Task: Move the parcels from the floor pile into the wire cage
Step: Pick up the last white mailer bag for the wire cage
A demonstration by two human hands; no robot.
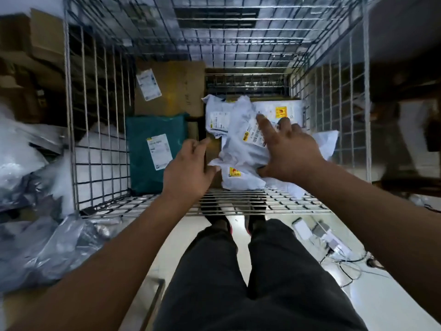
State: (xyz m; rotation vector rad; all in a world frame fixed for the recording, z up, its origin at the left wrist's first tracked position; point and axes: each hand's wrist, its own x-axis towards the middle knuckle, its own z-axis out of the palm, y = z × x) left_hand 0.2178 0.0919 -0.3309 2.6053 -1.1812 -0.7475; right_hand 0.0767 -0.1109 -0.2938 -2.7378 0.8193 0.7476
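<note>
I look down into the wire cage [100,130]. Both my arms reach over its front rim. My right hand [290,151] lies with spread fingers on a crumpled white parcel [238,146], its thumb at the parcel's lower edge. More white parcels [218,115] with yellow labels lie under and behind it. My left hand [188,168] is open, and its thumb touches the white parcel's left corner. A teal parcel [152,149] stands at the cage's left and a brown carton [176,87] lies behind it. The floor pile of grey and clear bags [47,249] is at my left.
Cardboard boxes [26,58] stand outside the cage at the far left. Cables and a small white device [334,244] lie on the pale floor at the right. My legs and shoes stand just before the cage's front rim [238,204].
</note>
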